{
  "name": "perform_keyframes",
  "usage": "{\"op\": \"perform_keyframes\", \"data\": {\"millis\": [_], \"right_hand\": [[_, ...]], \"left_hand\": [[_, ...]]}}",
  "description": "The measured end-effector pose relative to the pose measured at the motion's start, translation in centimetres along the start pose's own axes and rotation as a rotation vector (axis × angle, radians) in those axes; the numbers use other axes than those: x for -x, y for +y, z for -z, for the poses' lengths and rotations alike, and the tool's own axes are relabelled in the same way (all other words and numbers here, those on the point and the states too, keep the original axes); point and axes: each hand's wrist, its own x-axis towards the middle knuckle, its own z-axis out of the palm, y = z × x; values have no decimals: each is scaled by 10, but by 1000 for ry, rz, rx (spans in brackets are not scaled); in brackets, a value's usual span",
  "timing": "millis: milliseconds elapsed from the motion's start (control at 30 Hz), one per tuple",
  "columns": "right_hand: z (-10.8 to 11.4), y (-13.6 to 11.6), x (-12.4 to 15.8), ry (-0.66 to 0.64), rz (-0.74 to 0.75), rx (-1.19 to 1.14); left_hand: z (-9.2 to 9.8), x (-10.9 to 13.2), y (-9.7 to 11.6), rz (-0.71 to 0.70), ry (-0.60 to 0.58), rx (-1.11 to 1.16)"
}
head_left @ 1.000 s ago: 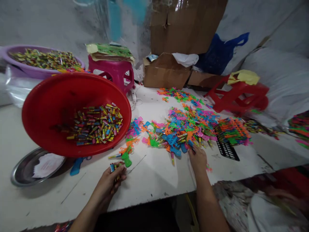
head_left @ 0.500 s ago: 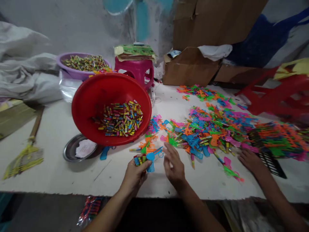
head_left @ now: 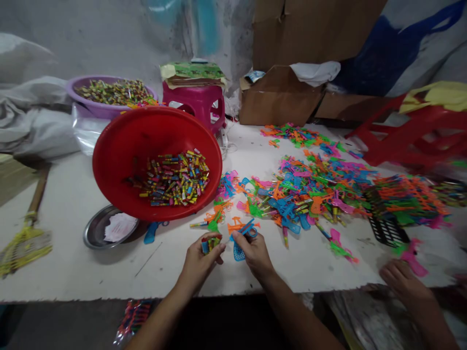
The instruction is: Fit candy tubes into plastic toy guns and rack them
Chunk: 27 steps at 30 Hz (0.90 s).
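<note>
My left hand (head_left: 200, 260) is closed around a small bunch of coloured candy tubes (head_left: 209, 242) near the table's front edge. Beside it my right hand (head_left: 253, 250) pinches a blue plastic toy gun (head_left: 241, 241), whose grip hangs below my fingers. The two hands are close together, almost touching. A wide pile of coloured plastic toy guns (head_left: 310, 187) lies just beyond them, spreading to the right.
A tilted red basin (head_left: 116, 146) holds candy tubes; a purple basin (head_left: 78, 99) sits behind it. A steel plate (head_left: 91, 236), a pink stool (head_left: 199, 104), cardboard boxes (head_left: 277, 99), a red stool (head_left: 408, 138), a black rack (head_left: 388, 231). Another person's hand (head_left: 403, 282) at right.
My right hand has closed on the blue toy gun that was beside my left hand. The other person's hand drew back toward the table's front edge. The camera shifted slightly.
</note>
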Motion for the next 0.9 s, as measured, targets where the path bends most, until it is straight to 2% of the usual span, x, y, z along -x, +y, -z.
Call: {"op": "perform_keyframes", "data": {"millis": [100,200,300,500,767,900], "right_hand": [[-6,0,1,-39,-8,57],[-10,6,3,26,-12,118],[-11,10,5,86,-17,109],[-13,5,8,71,-9,66],[-15,13,10,87,-6,118],[-13,13,8,95,3,132]], "left_hand": [[-1,0,-9,-155,67,-184],[-5,1,-18,-349,178,-347],[-7,1,-20,-510,219,-432],[-4,-1,-15,-502,242,-515],[-4,1,-21,-465,233,-500],[-5,1,-22,-549,182,-546]]}}
